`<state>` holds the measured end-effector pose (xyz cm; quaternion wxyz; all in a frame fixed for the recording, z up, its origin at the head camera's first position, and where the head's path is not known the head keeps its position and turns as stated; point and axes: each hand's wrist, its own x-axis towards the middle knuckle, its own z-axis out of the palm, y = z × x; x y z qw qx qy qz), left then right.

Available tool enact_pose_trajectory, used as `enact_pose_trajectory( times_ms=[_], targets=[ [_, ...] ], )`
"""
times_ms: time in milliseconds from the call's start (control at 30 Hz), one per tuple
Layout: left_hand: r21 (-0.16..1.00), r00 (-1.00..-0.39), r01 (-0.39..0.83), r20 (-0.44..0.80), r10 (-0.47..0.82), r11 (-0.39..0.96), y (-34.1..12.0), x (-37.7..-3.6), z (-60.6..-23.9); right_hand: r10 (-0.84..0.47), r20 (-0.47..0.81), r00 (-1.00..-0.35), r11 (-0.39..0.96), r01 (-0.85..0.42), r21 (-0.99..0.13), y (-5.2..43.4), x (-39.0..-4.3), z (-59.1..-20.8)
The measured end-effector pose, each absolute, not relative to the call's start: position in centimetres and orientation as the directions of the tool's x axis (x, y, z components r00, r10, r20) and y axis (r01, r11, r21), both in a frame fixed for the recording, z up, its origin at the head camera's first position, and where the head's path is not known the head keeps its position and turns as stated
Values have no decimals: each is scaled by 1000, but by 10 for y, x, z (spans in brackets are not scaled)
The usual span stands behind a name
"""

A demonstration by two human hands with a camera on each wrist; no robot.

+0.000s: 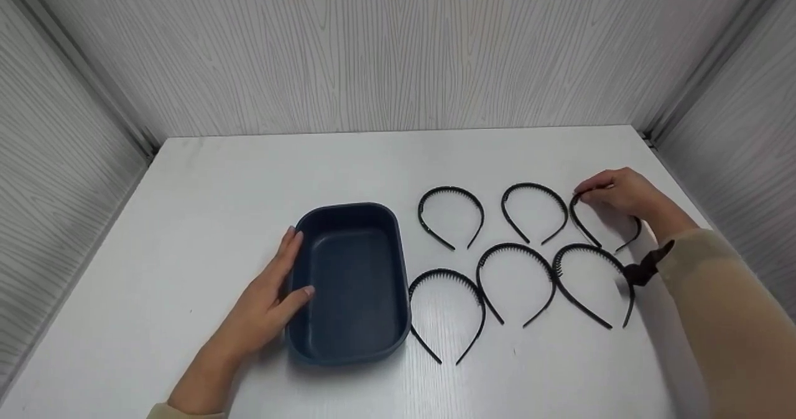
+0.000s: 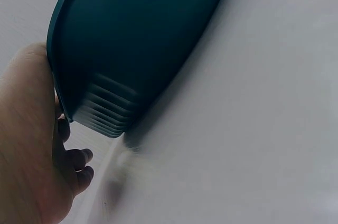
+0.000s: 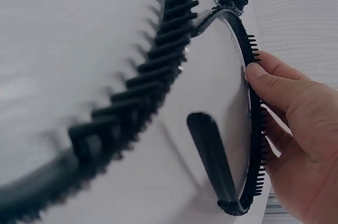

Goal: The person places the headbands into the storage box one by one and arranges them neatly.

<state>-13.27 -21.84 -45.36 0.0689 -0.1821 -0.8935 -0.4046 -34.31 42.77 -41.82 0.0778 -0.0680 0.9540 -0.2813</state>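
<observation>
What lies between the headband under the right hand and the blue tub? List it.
Two other headbands of the back row lie flat on the table between the gripped headband and the tub. The right hand already pinches its headband; the left hand rests against the tub's side.

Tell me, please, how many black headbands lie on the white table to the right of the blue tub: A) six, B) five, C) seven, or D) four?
A: the head view shows three headbands in the far row, the right hand on the rightmost headband, and three in the near row, beside the blue tub.
</observation>
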Motion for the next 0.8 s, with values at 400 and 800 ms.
enact_pose_trajectory(
  times_ms=[400, 800],
  targets=[
    [695, -920, 391, 274, 280, 603, -219, -133, -453, -162, -39, -986, 833, -115, -541, 439, -332, -394],
    [689, -923, 383, 250, 294, 616, -220, -132, -453, -183, 43, -982, 813, -176, -555, 408, -318, -354]
  ],
)
